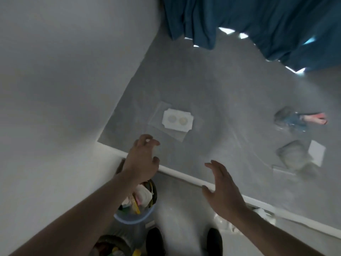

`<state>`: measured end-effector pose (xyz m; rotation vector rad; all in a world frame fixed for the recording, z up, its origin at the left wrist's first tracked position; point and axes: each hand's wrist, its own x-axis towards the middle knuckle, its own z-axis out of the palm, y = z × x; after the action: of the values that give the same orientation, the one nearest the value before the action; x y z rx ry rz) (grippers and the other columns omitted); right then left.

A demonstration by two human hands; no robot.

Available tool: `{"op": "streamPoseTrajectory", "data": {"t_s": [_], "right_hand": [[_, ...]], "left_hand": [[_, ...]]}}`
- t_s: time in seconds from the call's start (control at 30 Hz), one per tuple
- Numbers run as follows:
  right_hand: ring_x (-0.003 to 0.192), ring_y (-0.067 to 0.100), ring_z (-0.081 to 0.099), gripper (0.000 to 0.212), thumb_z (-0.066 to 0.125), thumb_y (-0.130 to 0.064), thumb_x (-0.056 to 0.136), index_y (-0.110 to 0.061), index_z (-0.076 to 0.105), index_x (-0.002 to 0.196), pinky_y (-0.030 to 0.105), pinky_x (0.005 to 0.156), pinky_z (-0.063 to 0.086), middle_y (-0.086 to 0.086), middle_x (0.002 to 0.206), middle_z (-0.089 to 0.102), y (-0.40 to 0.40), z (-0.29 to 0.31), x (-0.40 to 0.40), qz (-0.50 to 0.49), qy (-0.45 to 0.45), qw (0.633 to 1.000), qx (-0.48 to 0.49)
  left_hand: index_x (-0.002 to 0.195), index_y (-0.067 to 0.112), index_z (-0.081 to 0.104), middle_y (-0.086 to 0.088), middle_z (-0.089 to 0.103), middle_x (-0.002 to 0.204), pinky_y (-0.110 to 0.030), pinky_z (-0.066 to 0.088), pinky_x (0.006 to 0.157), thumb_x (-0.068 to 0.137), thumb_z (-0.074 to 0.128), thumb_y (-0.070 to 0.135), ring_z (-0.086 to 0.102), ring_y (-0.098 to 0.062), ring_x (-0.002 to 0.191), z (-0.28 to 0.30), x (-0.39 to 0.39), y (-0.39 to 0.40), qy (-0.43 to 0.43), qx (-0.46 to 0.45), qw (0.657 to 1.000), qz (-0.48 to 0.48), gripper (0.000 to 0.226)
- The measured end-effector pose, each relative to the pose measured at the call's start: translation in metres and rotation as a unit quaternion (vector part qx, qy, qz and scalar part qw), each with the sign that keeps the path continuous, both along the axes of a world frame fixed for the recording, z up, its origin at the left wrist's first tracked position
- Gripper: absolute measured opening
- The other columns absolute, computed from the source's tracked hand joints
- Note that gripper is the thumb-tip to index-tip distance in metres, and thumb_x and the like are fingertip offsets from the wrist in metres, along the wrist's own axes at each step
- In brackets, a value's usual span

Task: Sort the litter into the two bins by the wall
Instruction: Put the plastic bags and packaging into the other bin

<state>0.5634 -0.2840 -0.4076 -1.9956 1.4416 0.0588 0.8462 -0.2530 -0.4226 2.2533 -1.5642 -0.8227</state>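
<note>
Nearest the camera, two dark shoes (184, 241) stand on the pale floor, and a dark bin (110, 246) at the bottom edge shows a jumble of coloured litter inside. Just beyond it stands a second bin with a blue rim (129, 218), packed with white, yellow and green scraps and sitting against the white wall (46, 89), under the near corner of the grey worktop (212, 85). A crumpled clear bag (227, 224) lies on the floor below the worktop's white front edge, to the right of the shoes.

The left hand (142, 159) reaches over the blue-rimmed bin and the worktop's corner, fingers loosely curled and apart, holding nothing that can be made out. The right hand (223, 183) hovers above the front edge, fingers straight and spread, palm turned inward, touching nothing.

On the worktop beyond the left hand lies a white card with two round discs (178, 120), resting on a clear plastic sleeve (156, 115). Towards the right edge sit a crumpled grey plastic wrapper (293, 154) beside a white square of paper (316, 152), and farther back a blurred clear wrapper with blue and pink parts (299, 119). Behind everything hangs a dark teal curtain (258, 21), bright light showing under its hem
</note>
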Motion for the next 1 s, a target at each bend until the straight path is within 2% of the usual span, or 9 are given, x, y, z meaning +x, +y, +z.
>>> {"op": "streamPoseTrajectory", "data": {"t_s": [0.1,0.23,0.37,0.47,0.57,0.67,0.73,0.87,1.0], "right_hand": [[0.144,0.017,0.033,0.069,0.068,-0.027,0.09,-0.032,0.033,0.15,0.036,0.108,0.041,-0.01,0.16,0.022,-0.032,-0.006,-0.044,-0.04,0.028,0.999,-0.009],[0.14,0.02,0.037,0.07,0.068,-0.029,0.089,-0.031,0.033,0.15,0.038,0.104,0.043,-0.009,0.16,0.021,-0.058,-0.019,-0.098,-0.069,0.04,0.997,-0.003],[0.14,0.018,0.036,0.072,0.069,-0.029,0.088,-0.033,0.031,0.149,0.038,0.104,0.043,-0.011,0.159,0.019,-0.067,-0.026,-0.158,-0.095,0.028,0.995,0.012],[0.14,0.017,0.037,0.072,0.069,-0.03,0.086,-0.035,0.032,0.148,0.039,0.104,0.044,-0.013,0.158,0.019,-0.071,-0.028,-0.204,-0.123,0.012,0.992,0.027],[0.14,0.018,0.039,0.073,0.07,-0.03,0.086,-0.035,0.032,0.148,0.04,0.104,0.044,-0.012,0.158,0.02,-0.076,-0.024,-0.248,-0.154,0.001,0.987,0.054],[0.139,0.018,0.042,0.073,0.07,-0.031,0.086,-0.034,0.032,0.148,0.04,0.103,0.045,-0.012,0.157,0.02,-0.083,-0.018,-0.278,-0.174,0.001,0.983,0.061],[0.137,0.02,0.045,0.073,0.072,-0.031,0.085,-0.033,0.033,0.147,0.039,0.101,0.047,-0.011,0.156,0.021,-0.091,-0.012,-0.295,-0.184,0.003,0.981,0.059],[0.132,0.023,0.051,0.071,0.073,-0.03,0.084,-0.032,0.036,0.144,0.042,0.099,0.051,-0.009,0.154,0.026,-0.112,-0.006,-0.305,-0.191,0.002,0.98,0.057],[0.129,0.024,0.053,0.069,0.075,-0.028,0.084,-0.032,0.038,0.142,0.041,0.097,0.05,-0.008,0.152,0.032,-0.133,-0.006,-0.287,-0.184,-0.002,0.981,0.054]], "left_hand": [[0.142,0.029,0.048,0.001,0.023,0.156,-0.045,0.043,0.109,0.086,0.065,0.027,0.033,-0.029,0.138,-0.006,-0.031,-0.061,-0.027,0.04,0.999,-0.014,0.059],[0.155,0.038,0.027,0.001,-0.004,0.167,-0.049,0.037,0.115,0.085,0.069,0.04,0.017,-0.039,0.148,-0.035,-0.058,-0.114,-0.068,0.141,0.988,-0.008,0.082],[0.16,0.04,0.008,0.0,-0.017,0.168,-0.05,0.023,0.122,0.083,0.071,0.047,0.005,-0.042,0.153,-0.065,-0.085,-0.133,-0.049,0.255,0.965,0.02,0.099],[0.16,0.041,0.007,0.001,-0.014,0.169,-0.051,0.018,0.123,0.079,0.07,0.051,-0.002,-0.043,0.153,-0.08,-0.118,-0.129,-0.05,0.27,0.961,-0.015,0.103],[0.158,0.04,0.016,0.007,-0.007,0.169,-0.049,0.022,0.123,0.078,0.069,0.05,-0.003,-0.037,0.154,-0.08,-0.164,-0.125,-0.062,0.24,0.966,-0.077,0.097],[0.157,0.038,0.023,0.011,-0.003,0.169,-0.043,0.028,0.121,0.077,0.07,0.048,0.006,-0.028,0.155,-0.072,-0.206,-0.124,-0.051,0.233,0.963,-0.126,0.093],[0.156,0.035,0.026,0.011,0.003,0.169,-0.04,0.036,0.117,0.079,0.069,0.045,0.022,-0.028,0.151,-0.065,-0.226,-0.126,-0.052,0.225,0.964,-0.133,0.089],[0.147,0.027,0.044,0.005,0.036,0.154,-0.038,0.047,0.103,0.083,0.068,0.047,0.049,-0.025,0.13,-0.046,-0.225,-0.15,-0.101,0.154,0.981,-0.06,0.072],[0.14,0.024,0.049,-0.001,0.041,0.146,-0.044,0.049,0.1,0.076,0.076,0.046,0.047,-0.031,0.13,-0.033,-0.18,-0.184,-0.144,0.117,0.981,0.061,0.073]]}}
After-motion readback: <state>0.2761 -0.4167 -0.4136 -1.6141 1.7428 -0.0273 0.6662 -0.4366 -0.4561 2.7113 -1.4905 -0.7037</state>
